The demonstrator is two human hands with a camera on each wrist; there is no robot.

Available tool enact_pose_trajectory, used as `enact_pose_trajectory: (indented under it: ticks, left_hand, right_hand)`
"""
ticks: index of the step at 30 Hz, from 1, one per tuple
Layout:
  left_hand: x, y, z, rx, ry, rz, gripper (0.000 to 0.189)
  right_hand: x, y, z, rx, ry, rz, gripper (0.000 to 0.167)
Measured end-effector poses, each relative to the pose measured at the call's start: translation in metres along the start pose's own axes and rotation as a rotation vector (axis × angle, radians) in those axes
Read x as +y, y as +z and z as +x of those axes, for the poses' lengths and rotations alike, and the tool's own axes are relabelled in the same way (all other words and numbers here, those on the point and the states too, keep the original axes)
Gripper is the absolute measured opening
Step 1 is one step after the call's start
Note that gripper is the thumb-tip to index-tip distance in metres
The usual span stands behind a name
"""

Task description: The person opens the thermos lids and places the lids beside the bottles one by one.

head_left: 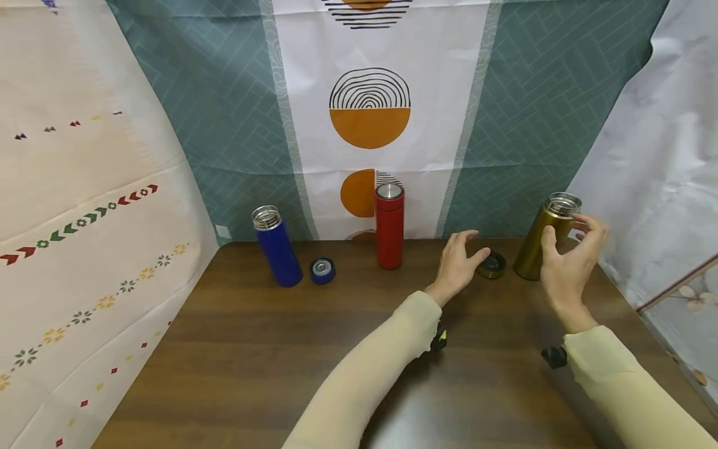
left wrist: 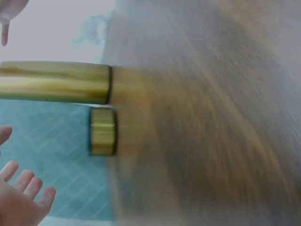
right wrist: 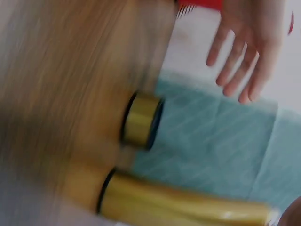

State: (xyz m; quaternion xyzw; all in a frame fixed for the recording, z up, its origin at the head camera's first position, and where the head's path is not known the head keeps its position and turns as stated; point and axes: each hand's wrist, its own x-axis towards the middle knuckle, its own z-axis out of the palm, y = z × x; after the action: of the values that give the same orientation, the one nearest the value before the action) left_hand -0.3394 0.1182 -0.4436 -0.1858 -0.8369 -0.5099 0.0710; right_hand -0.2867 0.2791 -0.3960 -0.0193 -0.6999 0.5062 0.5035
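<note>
A gold bottle [head_left: 530, 246] stands at the right of the table with its lid off, its bare threaded steel neck showing. Its gold lid [head_left: 491, 264] lies on the table just left of it. My right hand [head_left: 572, 268] is at the bottle's upper part, thumb and fingers spread; in the left wrist view a fingertip shows apart from the gold bottle [left wrist: 56, 82]. Above and left of the lid, my left hand [head_left: 455, 265] hovers with fingers extended and holds nothing. The right wrist view shows the left hand [right wrist: 249, 47] away from the lid [right wrist: 141, 120].
A blue bottle [head_left: 277, 252] without its lid stands at the left back, a blue lid [head_left: 322, 270] beside it. Between the two sides stands a red bottle [head_left: 389, 231] with a steel-topped lid. Cloth hangings [head_left: 235, 125] rise behind the wooden table [head_left: 252, 362].
</note>
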Motion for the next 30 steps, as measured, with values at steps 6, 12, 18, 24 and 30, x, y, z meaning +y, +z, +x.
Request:
enact_pose_trajectory:
  ticks: [6, 12, 18, 24, 30]
  left_hand:
    - [0.004, -0.047, -0.020, 0.049, 0.099, -0.079, 0.043]
    - [-0.004, -0.095, -0.046, 0.109, 0.138, -0.151, 0.040]
    - [-0.019, -0.132, -0.066, 0.192, 0.101, -0.204, 0.040]
    - [-0.026, -0.154, -0.075, 0.269, 0.047, -0.235, 0.039]
    - [-0.035, -0.169, -0.075, 0.334, 0.014, -0.232, 0.043]
  right_hand:
    - [-0.044, 0.015, -0.029, -0.146, -0.096, 0.108, 0.039]
    - [-0.053, 0.033, -0.057, -0.271, -0.106, 0.168, 0.038]
    - [-0.081, 0.048, -0.077, -0.350, -0.137, 0.227, 0.038]
    - [-0.066, 0.067, -0.083, -0.390, -0.161, 0.215, 0.041]
    - [-0.055, 0.087, -0.083, -0.481, -0.160, 0.199, 0.044]
